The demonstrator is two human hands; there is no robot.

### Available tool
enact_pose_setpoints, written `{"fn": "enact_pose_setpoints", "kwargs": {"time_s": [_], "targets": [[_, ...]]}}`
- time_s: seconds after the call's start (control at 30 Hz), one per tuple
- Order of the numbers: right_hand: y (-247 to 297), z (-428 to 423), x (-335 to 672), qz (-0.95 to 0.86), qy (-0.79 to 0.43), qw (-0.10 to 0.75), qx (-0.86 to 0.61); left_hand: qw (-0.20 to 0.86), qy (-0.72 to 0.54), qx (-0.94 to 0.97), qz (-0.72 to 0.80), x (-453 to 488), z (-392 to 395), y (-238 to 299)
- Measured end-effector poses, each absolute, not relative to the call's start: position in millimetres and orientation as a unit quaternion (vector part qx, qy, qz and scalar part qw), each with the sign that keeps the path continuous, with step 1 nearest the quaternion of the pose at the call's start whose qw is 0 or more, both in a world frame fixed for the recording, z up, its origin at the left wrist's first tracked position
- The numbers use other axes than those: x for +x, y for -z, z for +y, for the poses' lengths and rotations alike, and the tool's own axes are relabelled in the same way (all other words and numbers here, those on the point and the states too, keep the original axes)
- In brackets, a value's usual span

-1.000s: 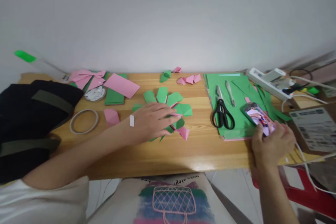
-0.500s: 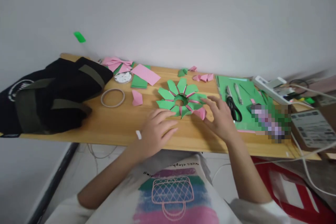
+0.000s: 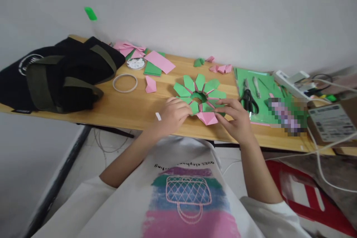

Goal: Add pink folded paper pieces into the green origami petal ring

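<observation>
A ring of folded green paper petals (image 3: 200, 81) with pink showing between them lies on the table in front of me. One pink folded paper piece (image 3: 208, 118) sits at its near edge. My left hand (image 3: 176, 114) grips the ring at its near left, thumb and fingers closed on a green petal. At the near right, my right hand (image 3: 235, 118) pinches the ring's edge between thumb and fingers, beside the pink piece. Fingers cover parts of the petals on both sides. Left of the ring lies a loose pink folded piece (image 3: 151, 84).
A black bag (image 3: 72, 78) and a tape ring (image 3: 125, 83) lie to the left. Pink paper (image 3: 160, 61) and a dish of white bits (image 3: 135, 63) stand behind. Scissors (image 3: 249, 100) rest on green sheets at right, near a power strip (image 3: 287, 83) and a box (image 3: 330, 124).
My view has tipped downward. Both hands, spread by the ring before, have closed onto its near edge. The ring has turned a little, bringing the pink piece towards the near middle.
</observation>
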State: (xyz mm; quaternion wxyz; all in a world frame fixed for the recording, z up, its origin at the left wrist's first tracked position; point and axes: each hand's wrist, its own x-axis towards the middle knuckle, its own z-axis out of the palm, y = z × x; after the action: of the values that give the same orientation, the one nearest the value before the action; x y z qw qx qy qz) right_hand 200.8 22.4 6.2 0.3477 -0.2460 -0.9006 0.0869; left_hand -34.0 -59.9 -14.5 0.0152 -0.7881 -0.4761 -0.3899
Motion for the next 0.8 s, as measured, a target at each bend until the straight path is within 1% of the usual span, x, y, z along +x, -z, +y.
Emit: {"fn": "enact_pose_setpoints", "kwargs": {"time_s": [0.13, 0.3, 0.4, 0.53, 0.63, 0.8], "targets": [[1, 12, 206, -0.891, -0.089, 0.367, -0.25, 0.056, 0.416, -0.769, -0.482, -34, -70, 23], [7, 2, 205, -0.891, -0.084, 0.373, -0.246, 0.097, 0.376, -0.763, -0.516, -23, -76, 22], [8, -1, 200, -0.893, -0.084, 0.37, -0.241, 0.129, 0.357, -0.782, -0.494, -9, -76, 18], [9, -1, 196, -0.897, -0.078, 0.367, -0.233, 0.175, 0.381, -0.781, -0.463, 3, -73, 18], [10, 1, 197, -0.899, -0.08, 0.371, -0.22, 0.182, 0.4, -0.779, -0.447, 1, -70, 18], [9, 2, 199, -0.903, -0.096, 0.355, -0.223, 0.162, 0.397, -0.784, -0.448, -5, -71, 15]]}}
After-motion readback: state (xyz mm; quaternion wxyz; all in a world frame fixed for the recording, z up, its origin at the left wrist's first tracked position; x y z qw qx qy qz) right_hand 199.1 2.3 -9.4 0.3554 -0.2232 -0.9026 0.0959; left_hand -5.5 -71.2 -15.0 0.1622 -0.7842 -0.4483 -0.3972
